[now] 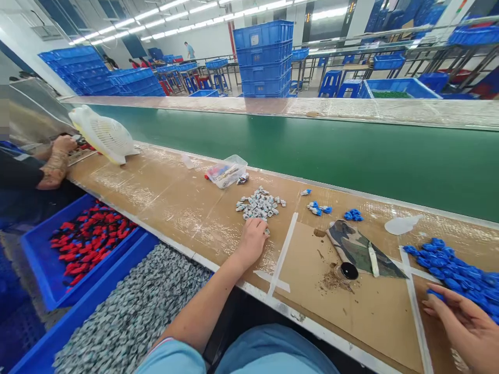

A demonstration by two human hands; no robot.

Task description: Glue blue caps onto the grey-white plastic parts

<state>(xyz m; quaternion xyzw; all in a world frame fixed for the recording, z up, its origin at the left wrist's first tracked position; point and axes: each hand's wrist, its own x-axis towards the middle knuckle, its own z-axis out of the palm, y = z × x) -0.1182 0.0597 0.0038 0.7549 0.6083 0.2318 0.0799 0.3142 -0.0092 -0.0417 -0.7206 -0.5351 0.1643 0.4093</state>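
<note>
My left hand (252, 241) rests on the cardboard-covered bench with fingers closed round a small grey plastic part (266, 231). Just beyond it lies a loose pile of similar grey parts (260, 203). At the right, my right hand (462, 324) pinches a small blue plastic part (435, 294) between thumb and fingers. A heap of blue parts (448, 267) spreads beside that hand. Between my hands are a camouflage cloth (349, 244), a white-handled tool (373, 259) lying on it, and a round black cup (349, 270). Several grey-and-blue pieces (318, 209) sit beyond the cloth.
A green conveyor belt (273, 137) runs behind the bench. A clear plastic box (230, 171) and a white slotted plastic shell (103, 134) stand on the left. Bins of grey parts (136, 306) and red-and-black parts (91, 241) flank me. A co-worker's arm (56, 166) is at far left.
</note>
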